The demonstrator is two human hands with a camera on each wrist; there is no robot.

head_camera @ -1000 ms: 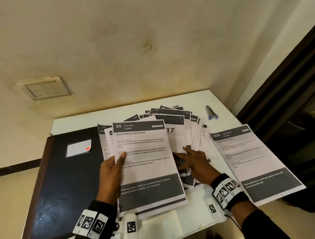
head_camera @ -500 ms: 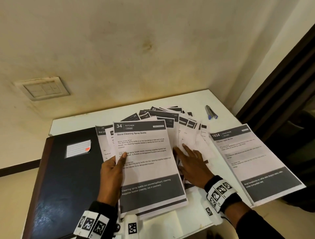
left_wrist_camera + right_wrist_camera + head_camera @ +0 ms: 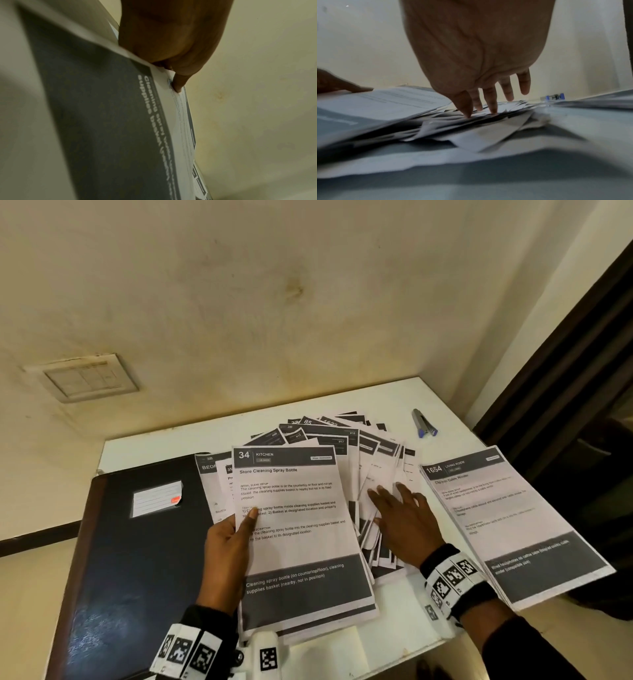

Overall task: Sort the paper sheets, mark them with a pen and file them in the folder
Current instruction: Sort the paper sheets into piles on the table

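White paper sheets [image 3: 373, 474] lie fanned on the table [image 3: 404, 402]. Right hand [image 3: 404, 518] rests on the fan, fingers straight and spread. Right wrist view adds detail: thumb and two fingertips [image 3: 493, 106] touch the paper, while the outer two fingers are raised off it.

Left hand [image 3: 227, 553] pinches a small stack [image 3: 301, 529], top sheet headed "34 KITCHEN"; thumb on top, the other fingers hidden beneath. Left wrist view shows the thumb tip pressing the stack's edge; the table is out of that frame.

Black folder [image 3: 137, 559] lies closed to the left of the left hand, partly under the stack. One separate sheet [image 3: 507, 522], headed "1654", lies right of the right hand. Pen [image 3: 424, 424] lies beyond the right hand, apart from the fan; the right wrist view shows only its blue end [image 3: 554, 96].
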